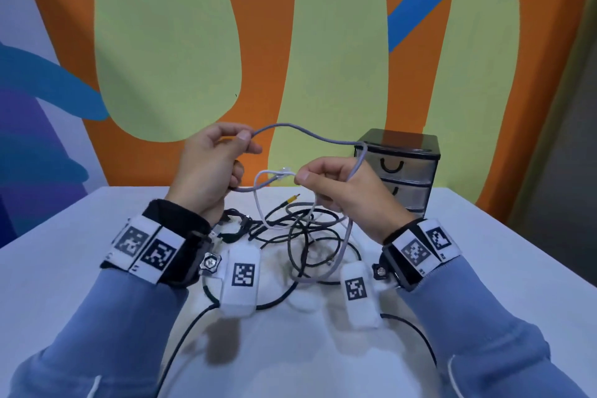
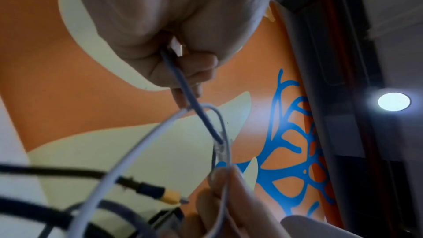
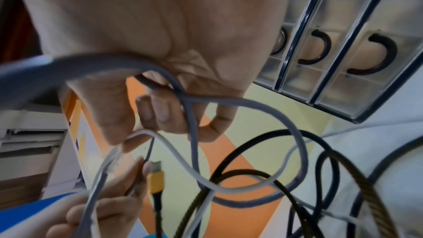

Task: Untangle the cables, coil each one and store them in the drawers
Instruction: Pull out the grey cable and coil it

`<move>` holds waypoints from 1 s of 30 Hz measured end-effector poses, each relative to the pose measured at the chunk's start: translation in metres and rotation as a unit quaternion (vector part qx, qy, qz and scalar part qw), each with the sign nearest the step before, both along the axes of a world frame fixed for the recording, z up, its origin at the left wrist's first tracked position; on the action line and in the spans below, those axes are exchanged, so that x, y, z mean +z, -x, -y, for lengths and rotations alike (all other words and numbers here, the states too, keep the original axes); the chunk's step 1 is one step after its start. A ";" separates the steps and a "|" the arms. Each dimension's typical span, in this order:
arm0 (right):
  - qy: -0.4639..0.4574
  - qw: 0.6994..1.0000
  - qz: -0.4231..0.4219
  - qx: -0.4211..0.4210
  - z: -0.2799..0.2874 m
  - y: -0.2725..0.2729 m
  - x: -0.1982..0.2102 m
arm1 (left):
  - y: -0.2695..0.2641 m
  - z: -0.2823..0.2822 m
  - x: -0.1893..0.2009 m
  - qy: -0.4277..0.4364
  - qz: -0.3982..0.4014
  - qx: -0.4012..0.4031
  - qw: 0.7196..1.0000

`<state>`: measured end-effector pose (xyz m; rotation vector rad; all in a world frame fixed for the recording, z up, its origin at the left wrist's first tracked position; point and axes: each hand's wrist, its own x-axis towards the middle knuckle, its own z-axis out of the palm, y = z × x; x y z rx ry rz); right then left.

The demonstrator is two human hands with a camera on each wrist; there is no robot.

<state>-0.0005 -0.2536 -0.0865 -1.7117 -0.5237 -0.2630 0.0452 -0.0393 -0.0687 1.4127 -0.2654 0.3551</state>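
Observation:
Both hands are raised above the table. My left hand pinches a grey cable between thumb and forefinger; the cable arches right to my right hand. The right hand pinches a white cable beside a clear connector, and the grey cable also runs through its curled fingers. In the left wrist view the grey cable ends at the clear connector. Below lies a tangle of black cables with a yellow-tipped plug. The drawer unit stands at the back right, its drawers closed.
The white table meets a painted orange and green wall. Black cables trail toward its front edge. In the right wrist view the drawer handles sit close behind the hand, and a braided black cable loops beneath it.

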 end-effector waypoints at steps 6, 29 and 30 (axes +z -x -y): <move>0.012 0.999 -0.027 0.040 0.002 0.001 -0.004 | 0.004 0.017 -0.006 -0.073 0.132 0.071 0.986; 0.062 0.968 0.016 -0.241 0.024 -0.029 -0.015 | 0.024 -0.004 0.022 -0.048 -0.012 -0.088 0.995; 0.083 0.963 0.011 -0.257 0.029 -0.031 -0.016 | 0.028 -0.016 0.030 -0.016 -0.038 -0.129 0.991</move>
